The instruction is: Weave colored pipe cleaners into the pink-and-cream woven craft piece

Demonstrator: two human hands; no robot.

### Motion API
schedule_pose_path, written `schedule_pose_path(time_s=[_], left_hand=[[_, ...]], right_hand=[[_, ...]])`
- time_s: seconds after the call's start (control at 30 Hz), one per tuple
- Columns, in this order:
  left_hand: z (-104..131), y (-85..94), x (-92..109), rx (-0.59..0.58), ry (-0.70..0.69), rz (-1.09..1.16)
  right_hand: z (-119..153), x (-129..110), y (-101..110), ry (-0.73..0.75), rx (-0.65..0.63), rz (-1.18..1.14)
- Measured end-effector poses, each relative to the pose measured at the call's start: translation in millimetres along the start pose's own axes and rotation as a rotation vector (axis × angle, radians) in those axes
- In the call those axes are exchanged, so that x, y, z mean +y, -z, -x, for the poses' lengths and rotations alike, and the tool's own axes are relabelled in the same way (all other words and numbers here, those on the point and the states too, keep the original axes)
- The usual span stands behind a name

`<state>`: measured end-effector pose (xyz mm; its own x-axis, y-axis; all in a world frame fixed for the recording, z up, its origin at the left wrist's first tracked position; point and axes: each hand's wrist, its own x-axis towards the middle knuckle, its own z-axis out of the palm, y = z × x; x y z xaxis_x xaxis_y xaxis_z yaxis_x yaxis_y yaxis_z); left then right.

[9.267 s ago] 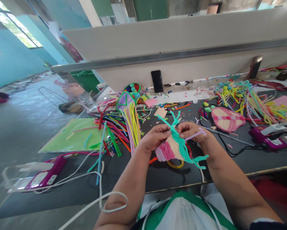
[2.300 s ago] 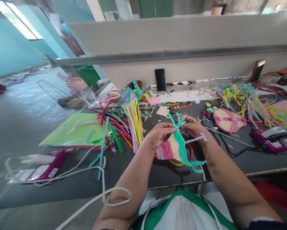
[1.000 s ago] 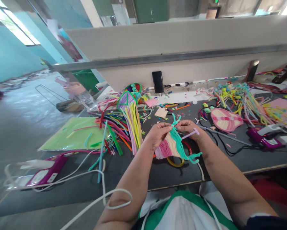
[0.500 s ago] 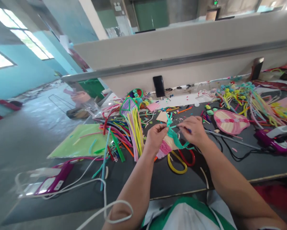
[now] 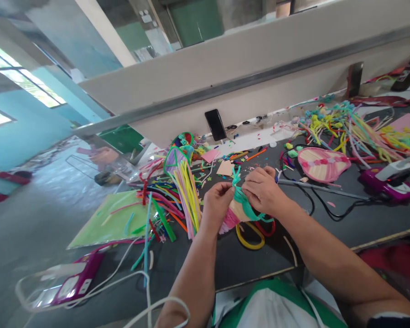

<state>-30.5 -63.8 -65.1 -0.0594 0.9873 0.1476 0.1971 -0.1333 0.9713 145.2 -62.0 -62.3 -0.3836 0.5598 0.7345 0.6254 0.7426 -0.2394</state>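
Both hands meet over the middle of the dark table at a craft piece of teal, cream and pink pipe cleaners (image 5: 245, 208). My left hand (image 5: 218, 200) is closed, thumb and fingertips pinching the piece's teal top end, where short teal tips (image 5: 236, 174) stick up. From the right, my right hand (image 5: 261, 187) is closed on the same teal strands, its fingertips close to the left ones. A small dark blue object (image 5: 276, 179) shows beside the right hand; what it is I cannot make out. Below the piece lie a yellow loop (image 5: 251, 246) and a red loop (image 5: 269, 229).
Left are bundled pink and yellow pipe cleaners (image 5: 187, 196), a green sheet (image 5: 112, 216) and a purple device (image 5: 76, 282) with a white cord. Right are a pink-and-cream oval piece (image 5: 323, 166) and another purple device (image 5: 389, 184). A phone (image 5: 215, 124) leans on the divider.
My right hand has come in toward the left, its fingertips now on the teal strands. The upright teal tips are drawn closer together. The whole view has tilted and shifted slightly.
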Motion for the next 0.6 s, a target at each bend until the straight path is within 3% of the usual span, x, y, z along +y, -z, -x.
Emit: schedule_pose_path(time_s=[0.23,0.37,0.6], left_hand=[[13.9,-4.7,11.2,-0.166,-0.030,-0.115],[17.7,-5.6,15.2,-0.236,-0.015,-0.066],[17.4,-12.8,11.9,-0.247,0.100,0.093]], right_hand=[[0.2,1.0,5.6,0.015,0.172,0.047],[-0.6,2.6,7.3,-0.023,0.140,0.035],[-1.7,3.5,7.4,-0.168,0.060,-0.014]])
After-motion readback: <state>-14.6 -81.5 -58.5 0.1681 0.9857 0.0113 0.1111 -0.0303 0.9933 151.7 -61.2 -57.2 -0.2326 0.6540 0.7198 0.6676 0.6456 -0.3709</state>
